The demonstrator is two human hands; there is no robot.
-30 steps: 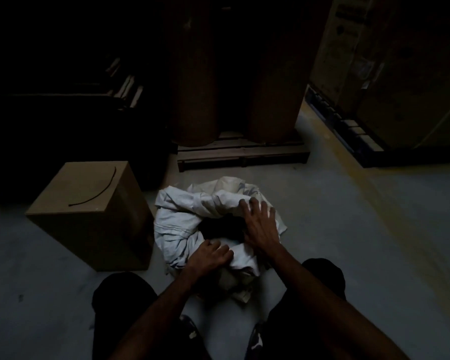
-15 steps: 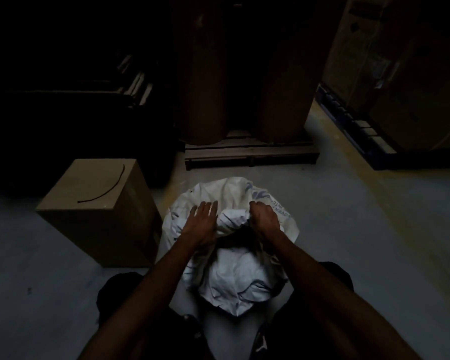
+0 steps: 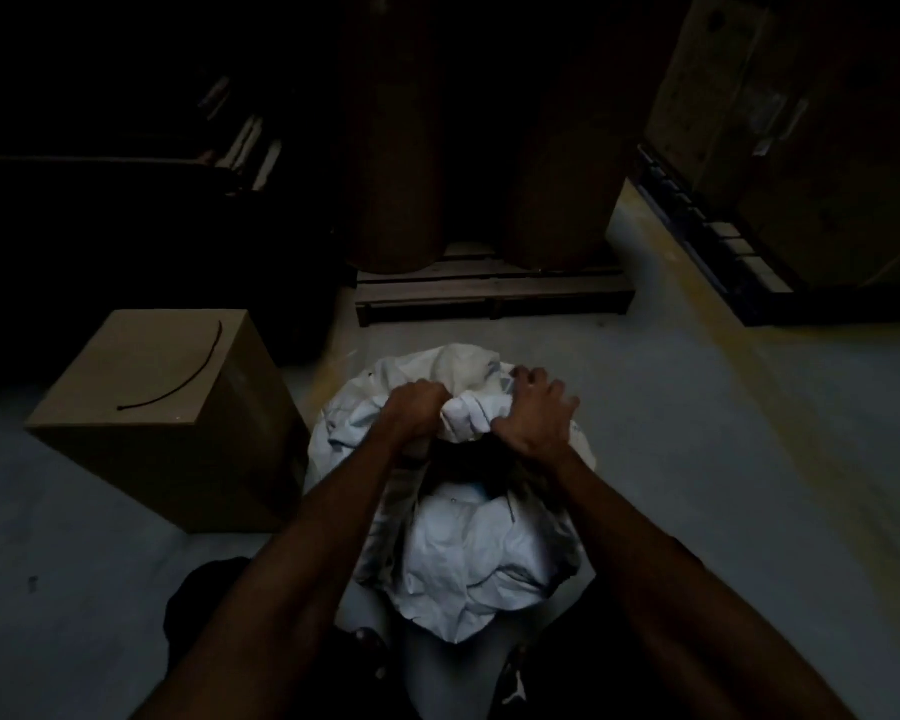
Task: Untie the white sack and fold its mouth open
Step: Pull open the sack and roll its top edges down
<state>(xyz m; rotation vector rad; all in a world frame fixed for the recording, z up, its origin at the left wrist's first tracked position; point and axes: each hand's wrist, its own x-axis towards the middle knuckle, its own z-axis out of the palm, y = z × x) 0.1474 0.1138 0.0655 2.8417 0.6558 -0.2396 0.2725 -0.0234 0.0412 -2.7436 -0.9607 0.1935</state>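
The white sack point(image 3: 468, 553) stands on the pale floor point(image 3: 697, 459) between the person's knees, its mouth gaping dark in the middle and its near side slumped in crumpled folds. The far rim of the mouth is bunched into a roll. The left hand point(image 3: 417, 407) is closed in a fist around that roll, and the right hand point(image 3: 536, 418) grips it just beside, fingers point(image 3: 528, 379) curled over the cloth with the outer ones looser. A cardboard box point(image 3: 162, 407) sits just left of the sack. Beyond it, a wooden pallet point(image 3: 494, 298) carries two tall brown rolls point(image 3: 557, 200).
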